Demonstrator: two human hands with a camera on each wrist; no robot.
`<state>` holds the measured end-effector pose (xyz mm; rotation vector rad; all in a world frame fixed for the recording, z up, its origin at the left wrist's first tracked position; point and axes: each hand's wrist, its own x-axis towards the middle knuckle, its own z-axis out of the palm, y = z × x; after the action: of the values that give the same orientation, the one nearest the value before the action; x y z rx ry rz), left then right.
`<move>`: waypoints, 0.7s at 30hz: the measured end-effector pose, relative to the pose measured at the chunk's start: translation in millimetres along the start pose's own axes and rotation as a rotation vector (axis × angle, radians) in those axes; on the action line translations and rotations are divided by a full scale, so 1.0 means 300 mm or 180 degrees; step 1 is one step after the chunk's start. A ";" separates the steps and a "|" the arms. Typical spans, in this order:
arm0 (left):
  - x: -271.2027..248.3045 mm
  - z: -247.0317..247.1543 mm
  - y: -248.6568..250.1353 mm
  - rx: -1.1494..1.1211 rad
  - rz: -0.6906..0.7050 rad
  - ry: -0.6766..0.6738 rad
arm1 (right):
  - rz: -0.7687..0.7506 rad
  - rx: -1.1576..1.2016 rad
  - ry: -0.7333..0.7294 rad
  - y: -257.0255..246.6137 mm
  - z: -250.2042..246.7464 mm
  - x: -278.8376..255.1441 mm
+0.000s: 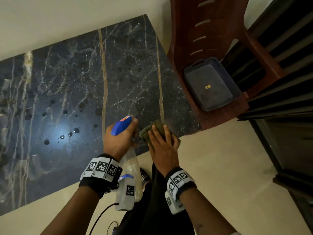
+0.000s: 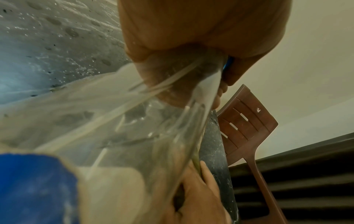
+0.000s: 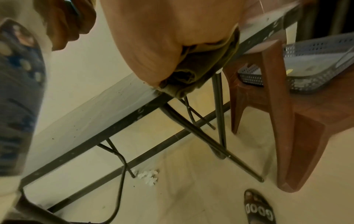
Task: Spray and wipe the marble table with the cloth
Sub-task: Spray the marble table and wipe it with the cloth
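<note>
The dark marble table (image 1: 84, 73) carries scattered water drops (image 1: 67, 134) left of my hands. My left hand (image 1: 122, 138) grips the neck of a clear spray bottle (image 1: 121, 127) with a blue head, nozzle over the table's near edge. In the left wrist view the bottle's clear body (image 2: 134, 121) fills the frame below the hand. My right hand (image 1: 162, 143) lies flat, fingers extended, on a folded olive-green cloth (image 1: 158, 128) at the table's near right corner. The right wrist view shows the cloth (image 3: 191, 75) under my palm, bunched over the table edge (image 3: 95, 118).
A brown plastic chair (image 1: 211, 22) stands against the table's right end with a grey mesh basket (image 1: 210, 83) on its seat. Dark slatted furniture (image 1: 288, 82) lines the right side. Folding metal legs (image 3: 218, 113) are under the table. My sandalled foot (image 3: 258, 207) is on the cream floor.
</note>
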<state>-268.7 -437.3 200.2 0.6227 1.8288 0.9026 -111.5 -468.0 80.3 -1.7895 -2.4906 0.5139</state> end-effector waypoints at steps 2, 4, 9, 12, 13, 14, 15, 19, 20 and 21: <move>0.000 0.007 0.001 0.0030 -0.0021 -0.0009 | -0.0026 -0.0078 0.0049 0.068 -0.027 0.019; 0.001 0.010 0.003 0.0024 -0.0039 -0.0046 | 0.0364 -0.0080 0.0108 0.163 -0.055 0.048; 0.004 0.012 0.006 0.0024 -0.0065 -0.0077 | 0.0991 0.0060 0.0333 0.266 -0.087 0.081; 0.009 0.020 0.010 0.0061 -0.0021 -0.0106 | 0.0923 0.0105 0.0328 0.188 -0.072 0.058; 0.010 0.028 0.012 0.0061 -0.0017 -0.0131 | 0.0808 0.0132 0.0295 0.159 -0.060 0.044; 0.012 0.034 0.013 0.0042 -0.0024 -0.0151 | 0.0648 0.0126 0.0243 0.132 -0.048 0.029; 0.014 0.042 0.014 0.0018 -0.0042 -0.0165 | 0.0475 0.0075 0.0186 0.113 -0.035 0.013; 0.027 0.069 0.021 -0.0030 -0.0045 -0.0182 | 0.0178 -0.0179 0.0072 0.188 -0.065 0.021; 0.031 0.071 0.022 -0.0029 -0.0047 -0.0192 | 0.0336 -0.0193 0.0051 0.231 -0.080 0.035; 0.034 0.069 0.021 -0.0019 -0.0059 -0.0206 | 0.0552 -0.0162 0.0042 0.275 -0.094 0.047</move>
<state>-253.8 -419.6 194.7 0.6234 1.7706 0.8658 -34.6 -424.5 81.2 -2.0328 -2.3738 0.4478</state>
